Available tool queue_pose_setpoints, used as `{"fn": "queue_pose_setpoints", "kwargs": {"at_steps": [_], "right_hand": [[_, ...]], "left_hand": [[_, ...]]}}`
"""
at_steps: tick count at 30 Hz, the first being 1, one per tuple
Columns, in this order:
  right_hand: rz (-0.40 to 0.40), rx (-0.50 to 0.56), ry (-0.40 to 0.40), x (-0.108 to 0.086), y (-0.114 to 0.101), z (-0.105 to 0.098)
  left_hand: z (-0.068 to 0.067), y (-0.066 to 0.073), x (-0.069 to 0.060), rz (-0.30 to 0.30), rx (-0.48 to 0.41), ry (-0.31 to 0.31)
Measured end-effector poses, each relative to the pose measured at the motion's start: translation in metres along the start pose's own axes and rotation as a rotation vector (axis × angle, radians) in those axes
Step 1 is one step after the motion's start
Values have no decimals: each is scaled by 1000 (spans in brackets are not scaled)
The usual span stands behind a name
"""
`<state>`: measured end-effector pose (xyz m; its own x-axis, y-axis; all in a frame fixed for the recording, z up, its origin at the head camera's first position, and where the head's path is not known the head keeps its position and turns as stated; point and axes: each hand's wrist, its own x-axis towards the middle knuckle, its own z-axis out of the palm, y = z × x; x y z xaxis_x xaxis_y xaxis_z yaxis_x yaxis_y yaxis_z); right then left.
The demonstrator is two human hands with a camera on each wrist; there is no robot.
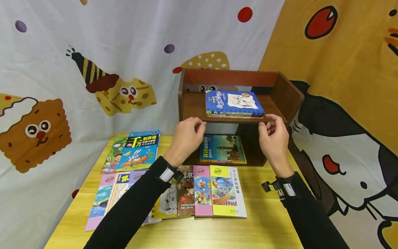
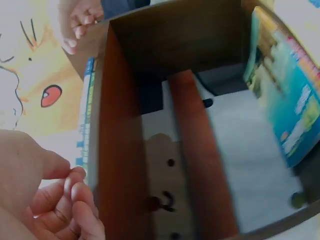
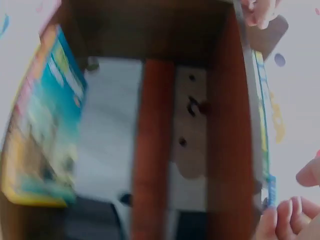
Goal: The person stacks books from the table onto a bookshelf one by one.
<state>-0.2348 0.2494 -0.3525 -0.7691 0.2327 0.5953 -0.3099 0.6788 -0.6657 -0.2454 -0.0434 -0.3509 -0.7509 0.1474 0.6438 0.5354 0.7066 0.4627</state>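
Note:
A blue book [image 1: 233, 103] lies on top of a small stack on the upper board of a brown wooden shelf [image 1: 193, 105]. My left hand [image 1: 188, 140] is at the front edge of that board, left of the stack, with fingers loosely bent and nothing in them. Near the stack's right front corner is my right hand [image 1: 275, 140], its fingers also loosely bent. In the right wrist view its fingertips [image 3: 284, 217] are close to the shelf edge; whether they touch it I cannot tell. Below, a book with a clock tower cover [image 1: 223, 148] lies in the lower compartment.
On the wooden table [image 1: 261, 214], a row of overlapping books [image 1: 228, 192] spreads in front of the shelf, partly behind my left arm. A blue rabbit-cover book [image 1: 138, 152] overlaps a green one [image 1: 115, 154] at the left. Printed cloth [image 1: 130, 41] hangs behind.

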Motion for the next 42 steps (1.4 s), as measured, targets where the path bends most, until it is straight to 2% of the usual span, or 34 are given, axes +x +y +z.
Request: {"fn": "queue_pose_setpoints", "kwargs": {"at_steps": [2, 4, 8, 12, 16, 21, 23, 26, 30, 33, 38, 40, 42], "right_hand": [[-41, 80, -30, -19, 6, 7], [-55, 131, -107, -39, 14, 16], [-13, 141, -282, -78, 36, 38], [55, 65, -439, -114, 61, 55], [132, 18, -527, -137, 82, 65], [236, 2, -545, -151, 98, 67], [246, -4, -544, -155, 100, 67], [232, 2, -537, -159, 102, 70], [223, 13, -523, -162, 104, 72], [237, 20, -524, -164, 105, 73], [266, 31, -541, -166, 106, 72], [264, 31, -540, -166, 108, 72], [263, 31, -536, -167, 109, 70]], "left_hand": [[1, -7, -16, -6, -40, 9], [4, -17, -33, -26, -55, 15], [12, -45, -68, -128, -51, -8], [15, -90, -100, -298, -9, -43], [2, -148, -117, -480, 119, -108], [-27, -211, -122, -650, 281, -196], [-38, -230, -122, -696, 320, -226], [-50, -252, -122, -754, 373, -293], [-55, -263, -121, -811, 411, -389], [-54, -268, -119, -826, 438, -425], [-54, -280, -118, -773, 499, -401], [-54, -285, -116, -767, 475, -380], [-53, -291, -114, -780, 405, -383]]}}
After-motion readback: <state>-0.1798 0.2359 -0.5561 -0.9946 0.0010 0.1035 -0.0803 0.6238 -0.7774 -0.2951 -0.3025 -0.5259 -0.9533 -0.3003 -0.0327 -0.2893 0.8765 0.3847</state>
